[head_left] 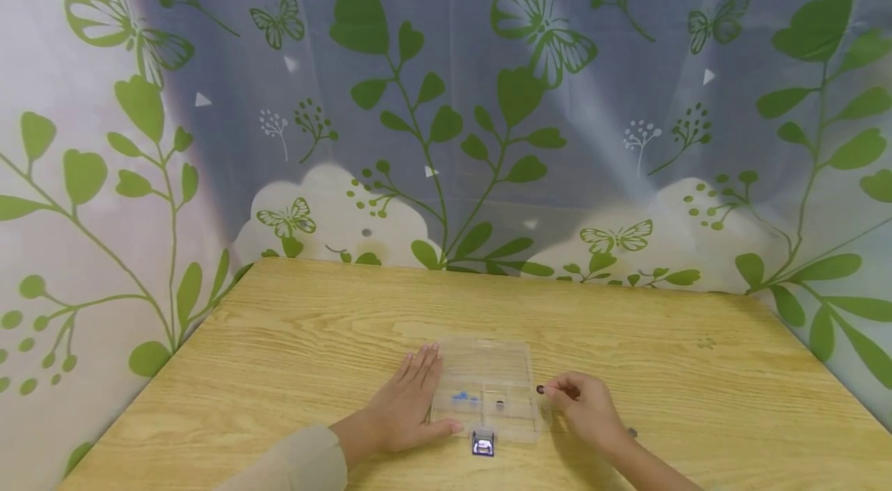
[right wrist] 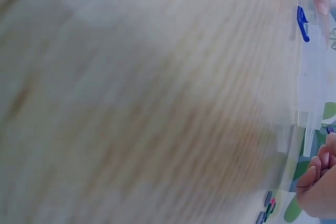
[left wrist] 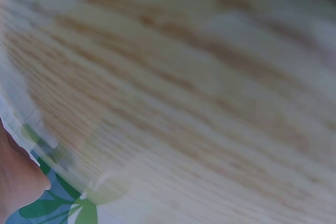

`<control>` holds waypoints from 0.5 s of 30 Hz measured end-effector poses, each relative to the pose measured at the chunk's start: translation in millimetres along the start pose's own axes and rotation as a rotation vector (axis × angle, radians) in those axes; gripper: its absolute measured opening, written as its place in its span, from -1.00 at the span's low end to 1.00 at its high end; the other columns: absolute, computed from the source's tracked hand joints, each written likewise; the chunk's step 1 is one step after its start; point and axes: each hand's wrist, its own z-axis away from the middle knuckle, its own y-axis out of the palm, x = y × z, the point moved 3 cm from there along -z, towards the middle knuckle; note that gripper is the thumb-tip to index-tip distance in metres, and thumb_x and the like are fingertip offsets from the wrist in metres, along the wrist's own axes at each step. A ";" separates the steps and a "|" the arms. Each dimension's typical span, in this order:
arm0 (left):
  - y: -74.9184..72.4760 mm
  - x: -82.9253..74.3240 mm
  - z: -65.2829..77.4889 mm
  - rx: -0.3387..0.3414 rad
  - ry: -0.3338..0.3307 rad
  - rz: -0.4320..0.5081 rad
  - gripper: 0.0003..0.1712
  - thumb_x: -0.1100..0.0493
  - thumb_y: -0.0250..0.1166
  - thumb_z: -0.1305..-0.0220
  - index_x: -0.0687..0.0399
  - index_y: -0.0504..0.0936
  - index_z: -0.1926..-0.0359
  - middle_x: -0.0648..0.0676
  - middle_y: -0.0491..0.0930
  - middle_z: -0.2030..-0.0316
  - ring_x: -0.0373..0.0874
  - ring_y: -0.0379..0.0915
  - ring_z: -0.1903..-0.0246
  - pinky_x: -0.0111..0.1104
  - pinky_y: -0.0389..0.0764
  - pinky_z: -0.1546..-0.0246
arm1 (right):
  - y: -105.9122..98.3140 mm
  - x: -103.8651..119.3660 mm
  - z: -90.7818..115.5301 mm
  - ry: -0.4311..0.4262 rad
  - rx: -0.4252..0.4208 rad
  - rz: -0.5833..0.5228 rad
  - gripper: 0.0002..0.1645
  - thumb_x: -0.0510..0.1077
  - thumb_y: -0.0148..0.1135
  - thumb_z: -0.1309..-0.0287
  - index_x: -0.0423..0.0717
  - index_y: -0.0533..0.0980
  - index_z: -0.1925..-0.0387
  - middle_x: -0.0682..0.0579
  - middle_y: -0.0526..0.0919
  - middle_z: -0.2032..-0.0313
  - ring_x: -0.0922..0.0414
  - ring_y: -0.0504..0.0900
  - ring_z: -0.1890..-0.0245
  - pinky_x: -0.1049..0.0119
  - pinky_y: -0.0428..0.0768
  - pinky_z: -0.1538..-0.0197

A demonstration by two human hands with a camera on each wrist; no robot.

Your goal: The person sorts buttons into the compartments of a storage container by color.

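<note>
The straight-fingered left hand (head_left: pixel 404 410) touched a clear box (head_left: pixel 488 369); the right hand (head_left: pixel 587 407) pinched a dark piece (head_left: pixel 540 389). The table's (head_left: pixel 313 328) near edge was cropped.

A curtained-off work corner, the kind of building unclear: fabric (head_left: pixel 453 18) printed with green leaves (head_left: pixel 358 20) and butterflies (head_left: pixel 543 25) hangs behind a wood-grain table (head_left: pixel 313 321) and along the table's left and right sides, hiding any room beyond.

Soft light — 2 wrist views largely blurred.
</note>
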 end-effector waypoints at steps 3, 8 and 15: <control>-0.7 0.2 -0.2 0.006 -0.005 0.001 0.08 -0.44 -0.17 -0.24 0.39 -0.06 -0.39 0.35 -0.18 -0.42 0.17 -0.25 -0.43 -0.05 -0.11 -0.43 | 2.1 2.5 -0.4 -0.006 -0.001 -0.001 -0.92 -0.31 0.23 -0.08 -0.27 0.57 0.48 0.02 0.57 0.55 0.30 0.36 0.57 0.52 0.38 0.50; 0.0 0.5 -0.5 0.001 -0.005 -0.002 0.08 -0.44 -0.17 -0.24 0.39 -0.06 -0.39 0.35 -0.17 -0.42 0.17 -0.25 -0.43 -0.06 -0.10 -0.43 | 4.9 6.6 0.2 -0.014 0.018 -0.008 -0.93 -0.31 0.22 -0.09 -0.28 0.57 0.44 0.02 0.57 0.53 0.29 0.38 0.55 0.53 0.40 0.48; 1.5 1.7 -1.3 -0.008 -0.005 -0.005 0.08 -0.44 -0.16 -0.24 0.39 -0.05 -0.39 0.35 -0.16 -0.42 0.16 -0.23 -0.43 -0.06 -0.09 -0.43 | 7.7 10.1 -0.5 -0.016 0.027 -0.023 -0.93 -0.31 0.20 -0.10 -0.28 0.56 0.43 0.01 0.57 0.51 0.27 0.41 0.51 0.54 0.43 0.42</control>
